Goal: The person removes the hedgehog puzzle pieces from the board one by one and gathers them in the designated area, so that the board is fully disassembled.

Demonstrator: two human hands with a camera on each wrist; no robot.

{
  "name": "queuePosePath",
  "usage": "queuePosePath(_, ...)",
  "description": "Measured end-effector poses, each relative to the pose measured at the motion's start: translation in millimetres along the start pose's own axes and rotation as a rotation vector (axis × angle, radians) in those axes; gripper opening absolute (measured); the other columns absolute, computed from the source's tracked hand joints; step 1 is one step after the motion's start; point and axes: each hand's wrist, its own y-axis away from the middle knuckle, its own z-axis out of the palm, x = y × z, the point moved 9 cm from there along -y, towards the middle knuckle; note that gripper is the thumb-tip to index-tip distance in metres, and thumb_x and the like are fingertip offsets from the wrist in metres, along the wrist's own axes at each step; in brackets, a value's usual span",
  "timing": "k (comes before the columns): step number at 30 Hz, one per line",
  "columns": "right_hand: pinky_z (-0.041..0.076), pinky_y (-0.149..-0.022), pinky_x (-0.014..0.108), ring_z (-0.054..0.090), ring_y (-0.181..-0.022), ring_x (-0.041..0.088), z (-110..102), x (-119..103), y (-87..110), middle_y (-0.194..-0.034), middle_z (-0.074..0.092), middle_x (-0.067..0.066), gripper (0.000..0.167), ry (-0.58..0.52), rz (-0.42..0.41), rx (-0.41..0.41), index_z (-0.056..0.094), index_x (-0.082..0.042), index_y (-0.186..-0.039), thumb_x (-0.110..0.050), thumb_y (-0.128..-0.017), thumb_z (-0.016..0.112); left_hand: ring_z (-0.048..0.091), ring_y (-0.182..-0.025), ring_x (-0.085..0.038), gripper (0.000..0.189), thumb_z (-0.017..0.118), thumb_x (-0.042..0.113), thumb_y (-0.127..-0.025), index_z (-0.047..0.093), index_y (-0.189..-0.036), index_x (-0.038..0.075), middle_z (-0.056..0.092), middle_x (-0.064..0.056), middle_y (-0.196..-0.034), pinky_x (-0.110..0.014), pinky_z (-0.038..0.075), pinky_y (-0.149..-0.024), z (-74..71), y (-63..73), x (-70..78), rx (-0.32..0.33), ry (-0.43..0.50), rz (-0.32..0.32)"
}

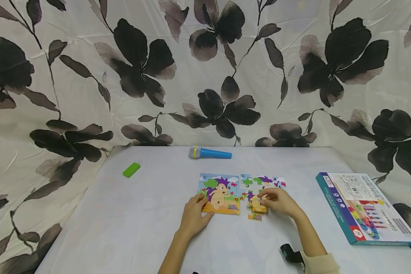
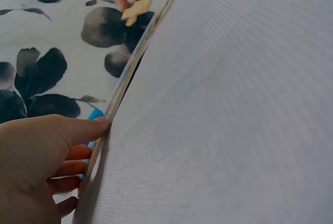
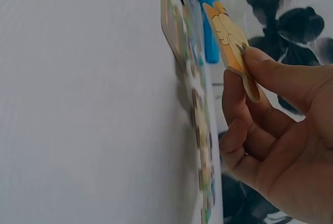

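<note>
A square hedgehog picture board (image 1: 226, 207) lies at the middle of the table. My left hand (image 1: 193, 216) holds its lower left corner, fingers over the left edge and thumb at the near edge. To its right are several loose jigsaw pieces (image 1: 247, 182), laid partly together into a matching picture. Above them my right hand (image 1: 281, 201) pinches a yellow and orange jigsaw piece (image 3: 228, 34) between thumb and fingers, raised off the table. A single piece (image 1: 255, 217) lies below the others. The held piece hides part of the assembled picture in the head view.
Behind the board lies a blue toy microphone (image 1: 215, 153). A green block (image 1: 131, 170) is at the back left. On the right sits a large flat box (image 1: 366, 209). A black object (image 1: 290, 254) is beside the right sleeve. A floral cloth (image 1: 178, 72) hangs behind the table.
</note>
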Motion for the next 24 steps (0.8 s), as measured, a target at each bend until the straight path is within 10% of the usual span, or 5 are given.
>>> queuePosePath(24, 0.047, -0.072, 0.032, 0.054, -0.086, 0.021, -31.1, 37.0, 32.1, -0.094, 0.062, 0.010, 0.021, 0.022, 0.168, 0.041, 0.067, 0.002, -0.105, -0.008, -0.086, 0.065, 0.050, -0.116, -0.034, 0.045, 0.074, 0.023, -0.079, 0.065, -0.113, -0.004, 0.057, -0.018, -0.122, -0.049, 0.040, -0.099, 0.3, 0.6, -0.5, -0.005, 0.003, 0.004)
